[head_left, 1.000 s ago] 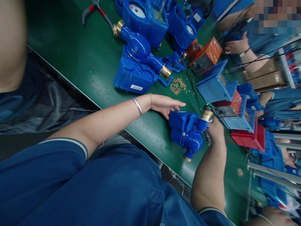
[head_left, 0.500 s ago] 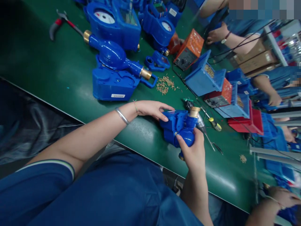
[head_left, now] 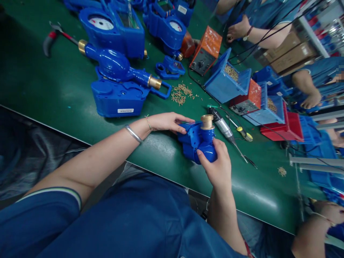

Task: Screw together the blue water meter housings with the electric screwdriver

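Observation:
A blue meter body with a brass threaded end (head_left: 194, 141) is between my two hands above the green table (head_left: 158, 143). My left hand (head_left: 172, 122) grips its far left side, thumb and fingers on the blue housing. Around the rounded blue part on the right, my right hand (head_left: 219, 163) is closed, its thumb near the seam. To the right lie a silver electric screwdriver (head_left: 223, 125) and a yellow-black screwdriver (head_left: 244, 133). Loose brass screws (head_left: 181, 94) are spread beyond the hands.
A larger meter (head_left: 119, 96) lies at the left, before more meters (head_left: 107, 27). Red-handled pliers (head_left: 51, 37) lie far left. Orange boxes (head_left: 206, 48), blue bins (head_left: 227, 84) and a red bin (head_left: 285, 125) line the right. Other people's hands (head_left: 240, 28) are beyond.
The meter body has turned a little in my hands, and its brass end now stands more upright. The camera view has shifted slightly. Both hands keep their hold.

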The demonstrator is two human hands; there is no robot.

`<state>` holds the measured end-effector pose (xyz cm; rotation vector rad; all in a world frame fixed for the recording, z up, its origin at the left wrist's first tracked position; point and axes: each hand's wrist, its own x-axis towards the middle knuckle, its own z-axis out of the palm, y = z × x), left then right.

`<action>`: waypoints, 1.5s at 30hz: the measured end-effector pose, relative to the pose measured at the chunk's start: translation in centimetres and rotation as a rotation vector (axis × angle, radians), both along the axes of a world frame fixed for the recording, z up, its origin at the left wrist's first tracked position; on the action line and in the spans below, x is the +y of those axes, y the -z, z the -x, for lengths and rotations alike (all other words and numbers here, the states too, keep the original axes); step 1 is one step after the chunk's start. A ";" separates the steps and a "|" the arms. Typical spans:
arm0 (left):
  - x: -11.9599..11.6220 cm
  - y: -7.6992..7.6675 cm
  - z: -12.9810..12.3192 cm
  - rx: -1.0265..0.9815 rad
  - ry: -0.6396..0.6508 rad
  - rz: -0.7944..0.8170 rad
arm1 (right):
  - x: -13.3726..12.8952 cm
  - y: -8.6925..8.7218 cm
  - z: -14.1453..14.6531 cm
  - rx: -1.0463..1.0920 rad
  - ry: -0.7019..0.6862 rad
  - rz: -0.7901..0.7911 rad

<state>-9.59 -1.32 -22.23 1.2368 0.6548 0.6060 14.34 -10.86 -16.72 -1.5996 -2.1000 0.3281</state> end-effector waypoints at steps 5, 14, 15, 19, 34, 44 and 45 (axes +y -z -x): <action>0.1 0.1 0.1 -0.024 0.023 -0.002 | 0.3 0.2 0.2 0.029 0.070 0.005; -0.1 -0.3 0.0 0.001 -0.001 -0.005 | 0.4 0.4 0.6 0.007 0.071 -0.011; -0.2 -0.4 -0.1 0.013 -0.003 -0.012 | 0.5 0.4 0.5 0.010 0.070 -0.009; -1.0 -1.1 -0.6 0.132 -0.089 -0.154 | 0.8 0.4 -0.7 0.035 0.051 0.002; -4.9 -4.0 -4.8 0.229 -0.222 -0.103 | -0.1 2.4 -0.6 -0.096 0.182 -0.106; -7.0 -3.3 -3.3 0.168 -0.432 -0.100 | -1.3 1.5 0.7 -0.002 0.233 -0.078; -7.1 -3.2 -3.1 0.170 -0.450 -0.096 | -1.1 1.2 0.5 0.034 0.240 -0.053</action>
